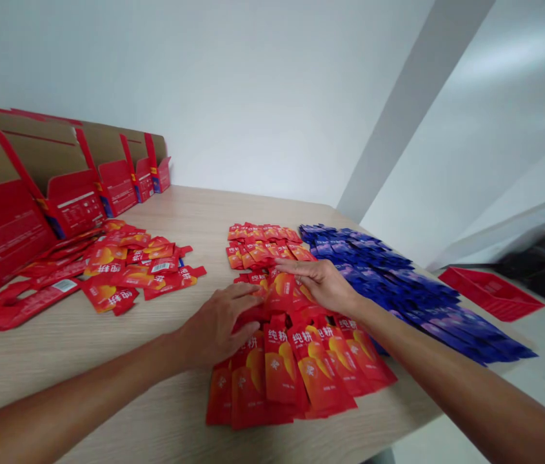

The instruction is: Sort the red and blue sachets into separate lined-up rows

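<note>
Red pouches (279, 377) with yellow fruit pictures and white lettering lie in overlapping rows on the table in front of me. A small bundle of the same pouches (280, 293) sits between my hands, over the middle of these rows. My left hand (221, 328) is at the bundle's left side, its thumb and fingers around the edge. From the right, my right hand (323, 283) reaches over the bundle's upper edge with its fingers stretched together; its thumb is hidden. More red pouches (265, 241) lie in rows just beyond my hands.
Dark blue pouches (388, 277) are laid in overlapping rows to the right. A loose heap of red pouches (127, 264) lies at the left, before a row of open red cartons (76, 200). An open red box (489, 293) stands beyond the table's right edge (412, 419).
</note>
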`<control>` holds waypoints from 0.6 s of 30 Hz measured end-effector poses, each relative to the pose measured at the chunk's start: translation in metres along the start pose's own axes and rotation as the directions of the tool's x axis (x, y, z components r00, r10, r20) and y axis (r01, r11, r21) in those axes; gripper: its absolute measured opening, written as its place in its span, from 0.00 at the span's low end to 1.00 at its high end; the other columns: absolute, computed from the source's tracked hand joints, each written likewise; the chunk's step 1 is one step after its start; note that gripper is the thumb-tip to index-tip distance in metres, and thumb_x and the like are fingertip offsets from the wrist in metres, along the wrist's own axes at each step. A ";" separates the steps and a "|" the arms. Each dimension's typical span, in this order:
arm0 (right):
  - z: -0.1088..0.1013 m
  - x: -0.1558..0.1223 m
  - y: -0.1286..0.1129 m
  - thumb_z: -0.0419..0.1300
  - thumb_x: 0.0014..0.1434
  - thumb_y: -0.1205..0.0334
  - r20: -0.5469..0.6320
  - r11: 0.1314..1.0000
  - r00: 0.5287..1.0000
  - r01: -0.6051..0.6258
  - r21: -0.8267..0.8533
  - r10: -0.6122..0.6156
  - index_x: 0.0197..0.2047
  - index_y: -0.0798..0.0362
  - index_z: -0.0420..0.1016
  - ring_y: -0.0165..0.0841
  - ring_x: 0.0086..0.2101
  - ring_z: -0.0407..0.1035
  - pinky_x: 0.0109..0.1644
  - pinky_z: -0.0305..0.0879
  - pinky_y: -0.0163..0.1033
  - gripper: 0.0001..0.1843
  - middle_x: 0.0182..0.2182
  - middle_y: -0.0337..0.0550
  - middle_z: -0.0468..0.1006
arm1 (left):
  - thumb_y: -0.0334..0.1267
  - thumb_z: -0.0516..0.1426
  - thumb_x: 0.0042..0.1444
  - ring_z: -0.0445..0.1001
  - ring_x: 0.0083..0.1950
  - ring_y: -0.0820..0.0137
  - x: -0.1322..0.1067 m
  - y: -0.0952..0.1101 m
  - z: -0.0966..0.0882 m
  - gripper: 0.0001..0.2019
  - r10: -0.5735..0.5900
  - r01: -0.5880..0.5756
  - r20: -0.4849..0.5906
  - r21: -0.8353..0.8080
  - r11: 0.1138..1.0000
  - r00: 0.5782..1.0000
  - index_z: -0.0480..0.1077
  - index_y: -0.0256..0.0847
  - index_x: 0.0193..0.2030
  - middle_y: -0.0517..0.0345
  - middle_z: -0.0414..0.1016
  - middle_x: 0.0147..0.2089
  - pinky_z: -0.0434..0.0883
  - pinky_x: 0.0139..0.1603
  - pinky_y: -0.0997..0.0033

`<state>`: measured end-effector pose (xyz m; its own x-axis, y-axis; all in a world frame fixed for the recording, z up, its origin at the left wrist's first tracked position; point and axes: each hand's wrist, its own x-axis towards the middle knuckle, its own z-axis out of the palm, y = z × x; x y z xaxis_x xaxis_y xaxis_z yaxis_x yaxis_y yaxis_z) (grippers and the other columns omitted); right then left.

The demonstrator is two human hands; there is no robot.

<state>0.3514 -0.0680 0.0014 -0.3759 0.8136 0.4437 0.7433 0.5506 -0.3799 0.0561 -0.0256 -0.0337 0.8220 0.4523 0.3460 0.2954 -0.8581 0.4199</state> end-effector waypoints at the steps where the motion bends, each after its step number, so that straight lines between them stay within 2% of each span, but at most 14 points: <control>1: 0.005 -0.001 0.003 0.53 0.65 0.79 0.023 1.000 1.000 0.014 0.002 -0.014 0.65 0.41 0.82 0.36 0.63 0.75 0.69 0.72 0.47 0.34 0.64 0.41 0.80 | 0.39 0.61 0.67 0.71 0.75 0.48 0.005 0.000 0.003 0.20 -0.005 0.004 0.025 0.014 1.000 1.000 0.77 0.39 0.64 0.38 0.73 0.74 0.71 0.73 0.39; 4: 0.012 -0.001 0.012 0.52 0.62 0.81 0.083 0.999 0.996 0.045 -0.015 -0.044 0.65 0.41 0.82 0.35 0.65 0.73 0.70 0.71 0.47 0.37 0.67 0.43 0.76 | 0.38 0.61 0.68 0.70 0.76 0.46 0.011 0.003 0.008 0.19 -0.013 0.010 0.089 0.029 1.000 0.996 0.78 0.38 0.63 0.37 0.73 0.73 0.70 0.73 0.35; 8: 0.010 -0.004 0.022 0.54 0.61 0.81 0.099 0.994 0.995 0.039 -0.102 -0.029 0.66 0.45 0.81 0.43 0.70 0.68 0.72 0.68 0.56 0.36 0.74 0.53 0.66 | 0.40 0.61 0.68 0.68 0.77 0.45 0.010 0.011 0.007 0.22 -0.025 0.021 0.129 0.031 0.999 0.991 0.75 0.39 0.67 0.37 0.73 0.74 0.66 0.74 0.31; 13: -0.002 -0.009 0.019 0.57 0.62 0.78 0.117 0.978 0.993 0.038 -0.203 -0.014 0.64 0.51 0.83 0.49 0.67 0.72 0.70 0.69 0.64 0.31 0.67 0.60 0.77 | 0.40 0.61 0.68 0.67 0.78 0.43 0.012 0.013 0.002 0.24 -0.022 0.012 0.177 0.057 0.998 0.984 0.74 0.39 0.70 0.37 0.72 0.75 0.67 0.71 0.29; 15: -0.009 -0.012 0.010 0.56 0.63 0.76 0.143 0.975 0.989 0.060 -0.213 -0.030 0.62 0.54 0.84 0.49 0.65 0.75 0.70 0.70 0.64 0.28 0.63 0.60 0.80 | 0.40 0.60 0.69 0.66 0.78 0.43 0.013 0.012 0.001 0.25 -0.031 0.018 0.192 0.067 0.998 0.981 0.72 0.39 0.71 0.37 0.71 0.75 0.67 0.71 0.29; 18: -0.022 -0.016 -0.006 0.59 0.62 0.75 0.246 0.974 0.969 0.081 -0.209 -0.028 0.64 0.54 0.82 0.48 0.64 0.75 0.70 0.71 0.59 0.29 0.64 0.59 0.81 | 0.44 0.59 0.71 0.63 0.80 0.44 0.015 0.009 0.001 0.26 -0.048 0.031 0.224 0.078 0.996 0.973 0.69 0.41 0.73 0.38 0.68 0.78 0.63 0.73 0.29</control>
<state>0.3652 -0.0887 0.0140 -0.5211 0.8188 0.2408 0.8096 0.5635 -0.1641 0.0715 -0.0269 -0.0252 0.8950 0.4272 0.1282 0.3583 -0.8598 0.3638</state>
